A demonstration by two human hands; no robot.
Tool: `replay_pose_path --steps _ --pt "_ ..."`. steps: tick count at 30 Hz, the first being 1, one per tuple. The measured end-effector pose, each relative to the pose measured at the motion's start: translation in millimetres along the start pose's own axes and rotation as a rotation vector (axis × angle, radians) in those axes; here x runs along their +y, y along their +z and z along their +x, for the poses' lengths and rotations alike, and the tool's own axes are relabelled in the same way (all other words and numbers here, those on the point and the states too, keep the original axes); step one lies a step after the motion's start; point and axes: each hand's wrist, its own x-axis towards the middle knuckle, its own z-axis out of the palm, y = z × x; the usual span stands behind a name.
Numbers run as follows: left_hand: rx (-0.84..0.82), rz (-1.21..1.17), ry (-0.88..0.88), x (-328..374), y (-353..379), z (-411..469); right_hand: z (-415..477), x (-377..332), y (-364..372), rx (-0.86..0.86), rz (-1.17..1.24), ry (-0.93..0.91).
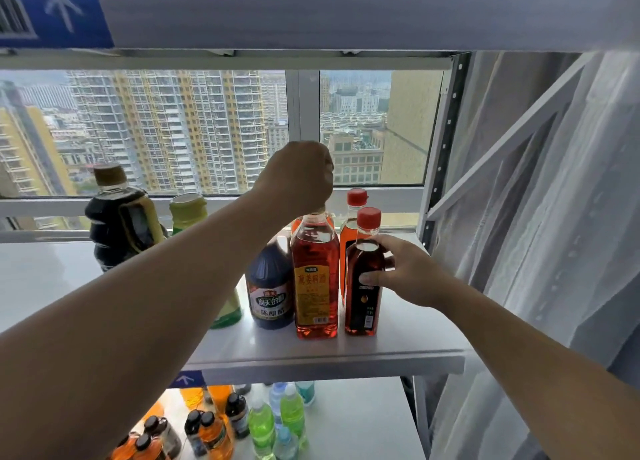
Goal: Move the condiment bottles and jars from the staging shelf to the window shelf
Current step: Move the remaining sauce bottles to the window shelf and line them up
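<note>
Head view: both hands up at window shelf. Left hand fisted over cap of tall red bottle, fingers wrapped tight. Right hand clamps small dark bottle, thumb on front, fingers behind. Both standing near front edge. Risk: bottles crowded, touching; clumsy release could knock one off shelf onto drinks below.

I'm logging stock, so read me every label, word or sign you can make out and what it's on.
"海天的醋" and "陈酿醋": dark vinegar bottle.
"葱姜料酒": tall red-liquid bottle under the left hand.
White arrow, no words: blue sign.
Unreadable: small dark bottle held by the right hand.
</note>
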Motion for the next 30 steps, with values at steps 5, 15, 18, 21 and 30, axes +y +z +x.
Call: replay_pose_path --steps 5,15,18,21,30 --pt "-0.061 -0.041 0.052 1.6 6.1 -4.6 1.0 2.2 -1.0 -0.004 0.008 0.033" --pt "-0.18 -0.049 0.211 0.3 12.6 -15.2 -1.4 -2.7 0.9 0.021 -0.086 0.04" --pt "-0.221 -0.036 0.202 0.2 8.2 -19.9 -5.3 -5.6 -1.6 0.03 -0.077 0.051" --pt "-0.216 -0.033 0.203 -3.1 7.1 -28.5 -11.1 -5.9 -3.0 0.049 -0.068 0.066" --pt "-0.101 0.032 0.336 -11.8 -2.1 -75.5 -40.6 0.0 -9.4 0.066 -0.164 0.113"
